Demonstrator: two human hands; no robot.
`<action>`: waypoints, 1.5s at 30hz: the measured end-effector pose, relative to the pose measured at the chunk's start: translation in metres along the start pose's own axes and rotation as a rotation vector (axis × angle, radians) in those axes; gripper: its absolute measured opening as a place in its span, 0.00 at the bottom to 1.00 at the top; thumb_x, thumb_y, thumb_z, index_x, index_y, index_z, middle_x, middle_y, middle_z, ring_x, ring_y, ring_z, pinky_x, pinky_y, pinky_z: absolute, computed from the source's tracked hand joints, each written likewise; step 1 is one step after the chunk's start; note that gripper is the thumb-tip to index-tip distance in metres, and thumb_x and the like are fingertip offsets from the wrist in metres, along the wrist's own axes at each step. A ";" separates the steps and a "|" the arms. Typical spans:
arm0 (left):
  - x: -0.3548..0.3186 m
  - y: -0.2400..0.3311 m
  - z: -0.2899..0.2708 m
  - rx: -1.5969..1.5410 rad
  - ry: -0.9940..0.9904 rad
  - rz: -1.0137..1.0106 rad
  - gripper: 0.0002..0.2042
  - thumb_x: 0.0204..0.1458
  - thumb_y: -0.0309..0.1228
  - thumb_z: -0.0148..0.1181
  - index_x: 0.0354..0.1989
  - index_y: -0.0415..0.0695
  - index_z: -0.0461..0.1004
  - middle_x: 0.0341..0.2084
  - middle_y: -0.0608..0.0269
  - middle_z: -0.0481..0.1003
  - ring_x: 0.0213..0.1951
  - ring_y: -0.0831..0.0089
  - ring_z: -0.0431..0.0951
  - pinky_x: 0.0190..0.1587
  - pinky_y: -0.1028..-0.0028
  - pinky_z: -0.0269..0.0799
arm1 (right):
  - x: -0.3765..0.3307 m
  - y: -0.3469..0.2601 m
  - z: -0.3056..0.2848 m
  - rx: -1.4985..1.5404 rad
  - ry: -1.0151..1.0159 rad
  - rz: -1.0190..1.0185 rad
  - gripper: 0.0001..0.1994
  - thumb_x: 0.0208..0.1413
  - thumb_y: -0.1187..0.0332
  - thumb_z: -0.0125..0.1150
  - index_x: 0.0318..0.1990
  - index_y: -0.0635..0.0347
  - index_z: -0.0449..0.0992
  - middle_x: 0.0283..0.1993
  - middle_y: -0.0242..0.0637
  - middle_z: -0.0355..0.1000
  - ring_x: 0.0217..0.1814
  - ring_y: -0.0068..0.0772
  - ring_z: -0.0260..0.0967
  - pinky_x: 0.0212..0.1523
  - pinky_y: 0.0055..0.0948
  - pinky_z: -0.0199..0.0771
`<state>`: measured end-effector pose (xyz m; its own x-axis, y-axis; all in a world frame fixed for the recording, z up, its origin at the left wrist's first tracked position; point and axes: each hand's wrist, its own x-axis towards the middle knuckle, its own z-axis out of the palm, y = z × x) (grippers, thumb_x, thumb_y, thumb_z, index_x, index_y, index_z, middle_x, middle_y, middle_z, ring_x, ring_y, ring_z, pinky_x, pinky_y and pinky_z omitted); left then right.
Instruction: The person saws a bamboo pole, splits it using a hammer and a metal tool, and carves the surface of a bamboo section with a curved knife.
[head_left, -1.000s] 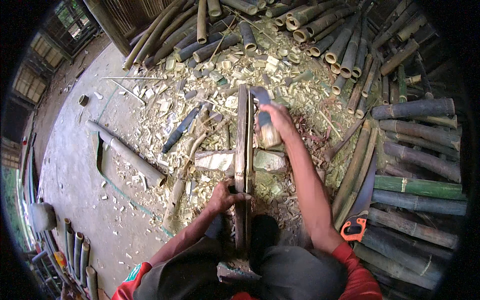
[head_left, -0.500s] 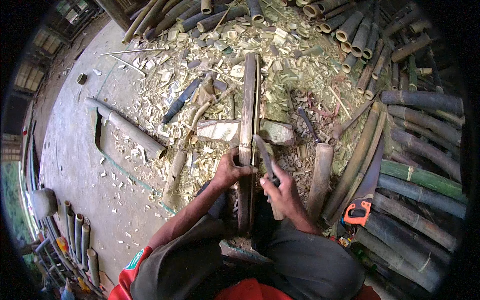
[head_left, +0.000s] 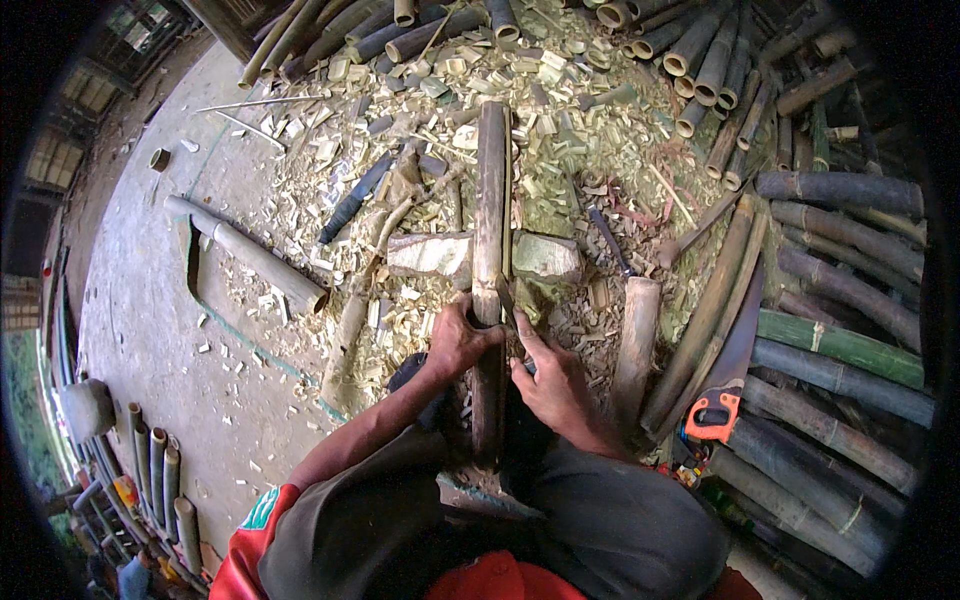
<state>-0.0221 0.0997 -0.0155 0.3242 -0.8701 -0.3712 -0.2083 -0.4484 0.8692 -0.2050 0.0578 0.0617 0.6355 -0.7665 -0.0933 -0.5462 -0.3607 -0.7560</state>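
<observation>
Floor [head_left: 150, 300]: concrete on your left, littered with chips [head_left: 545, 190] ahead of you.
Bamboo stack [head_left: 840, 345]: piled on your right, some outer ends lost in the dark rim.
Hollow tubes [head_left: 690, 50]: open ends face you; their insides are too dark to make out.
Pole [head_left: 490, 180]: runs away from your knees over the wood block [head_left: 430, 256], hiding its middle.
Left hand [head_left: 462, 340]: your fingers wrap the pole, thumb across it.
Right hand [head_left: 560, 390]: closed on the knife [head_left: 506, 300], index finger stretched forward.
Knife: blade at the pole's right edge, handle hidden under your hand.
</observation>
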 end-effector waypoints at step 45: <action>0.003 0.007 0.001 0.145 0.036 0.020 0.27 0.37 0.45 0.76 0.38 0.33 0.77 0.30 0.42 0.81 0.36 0.47 0.83 0.42 0.56 0.77 | 0.154 -0.002 -0.017 0.139 0.043 0.160 0.29 0.54 0.67 0.61 0.64 0.72 0.69 0.57 0.61 0.75 0.60 0.52 0.75 0.63 0.38 0.70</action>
<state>-0.0236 0.0934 -0.0114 0.3510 -0.8725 -0.3398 -0.3452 -0.4579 0.8192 -0.1155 -0.0687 0.0601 0.5216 -0.8309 -0.1939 -0.5555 -0.1583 -0.8163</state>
